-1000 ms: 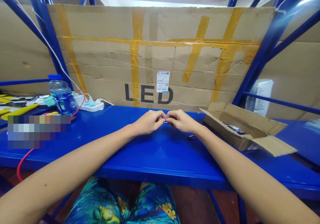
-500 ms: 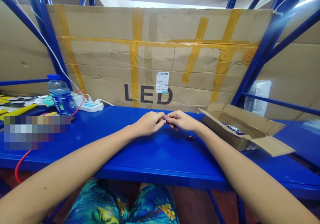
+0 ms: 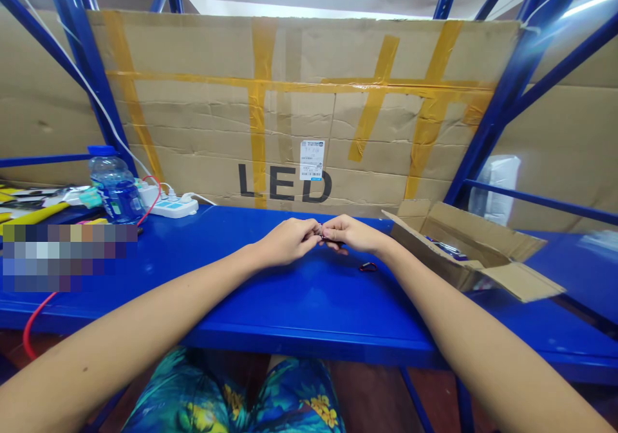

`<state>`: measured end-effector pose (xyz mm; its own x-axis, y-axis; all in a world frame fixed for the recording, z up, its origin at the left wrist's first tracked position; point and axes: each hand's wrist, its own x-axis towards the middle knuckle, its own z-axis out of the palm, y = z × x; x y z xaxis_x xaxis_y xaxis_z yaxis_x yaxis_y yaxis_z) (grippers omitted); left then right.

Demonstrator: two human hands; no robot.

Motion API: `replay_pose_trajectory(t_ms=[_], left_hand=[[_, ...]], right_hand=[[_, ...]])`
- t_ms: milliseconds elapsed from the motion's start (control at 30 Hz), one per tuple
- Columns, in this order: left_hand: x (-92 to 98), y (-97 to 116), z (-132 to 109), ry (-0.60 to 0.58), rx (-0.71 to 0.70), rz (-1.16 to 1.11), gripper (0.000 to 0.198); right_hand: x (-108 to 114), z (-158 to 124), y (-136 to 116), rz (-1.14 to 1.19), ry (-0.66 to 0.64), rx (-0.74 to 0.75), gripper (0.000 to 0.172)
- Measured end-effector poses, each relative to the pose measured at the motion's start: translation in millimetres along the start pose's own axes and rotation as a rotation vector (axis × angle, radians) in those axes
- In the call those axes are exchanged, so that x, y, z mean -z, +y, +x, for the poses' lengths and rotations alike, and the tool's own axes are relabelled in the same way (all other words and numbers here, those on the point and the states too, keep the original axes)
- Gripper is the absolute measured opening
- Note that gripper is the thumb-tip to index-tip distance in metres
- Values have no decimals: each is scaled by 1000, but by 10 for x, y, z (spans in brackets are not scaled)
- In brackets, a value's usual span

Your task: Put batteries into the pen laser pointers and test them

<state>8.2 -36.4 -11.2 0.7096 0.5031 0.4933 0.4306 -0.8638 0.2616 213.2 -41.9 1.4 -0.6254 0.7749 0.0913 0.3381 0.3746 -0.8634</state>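
Above the middle of the blue table [image 3: 270, 304], my left hand [image 3: 290, 241] and my right hand [image 3: 355, 235] meet fingertip to fingertip. Both are closed in a pinch around a small, partly shiny thing [image 3: 320, 231]. Fingers cover most of it, so its kind cannot be made out. A dark sliver shows beneath my right fingers. Just below my right wrist, a small red carabiner [image 3: 367, 267] lies on the tabletop, touched by neither hand.
An open cardboard box [image 3: 463, 272] with small dark items stands at right. At left are a blue-capped bottle [image 3: 114, 188], a white power strip [image 3: 174, 206] and yellow-handled items [image 3: 36, 217]; a patch there is pixelated. A large cardboard panel [image 3: 207, 124] closes off the back.
Both hands stay together at the same spot, the right fingers shifting slightly, with a little more of the dark sliver showing below them. The carabiner has not moved on the table.
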Motion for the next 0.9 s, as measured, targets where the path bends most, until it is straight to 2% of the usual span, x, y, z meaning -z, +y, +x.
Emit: replay_pose_trajectory(t_ms=[533,667,800,900], left_hand=[[-15,8,-6,-6,-8,-31,15],[-32,-1,0,-3,36,-145,14],[-1,-34,33,72,130,-312,12],[64,-79,62,173,174,-368,9]], right_hand=[[25,5,75,173,-68,-5,34],[21,6,68,145,-64,-10,36],[49,33,38,44,26,3,44],[136,27,-2,-113,236,-27,50]])
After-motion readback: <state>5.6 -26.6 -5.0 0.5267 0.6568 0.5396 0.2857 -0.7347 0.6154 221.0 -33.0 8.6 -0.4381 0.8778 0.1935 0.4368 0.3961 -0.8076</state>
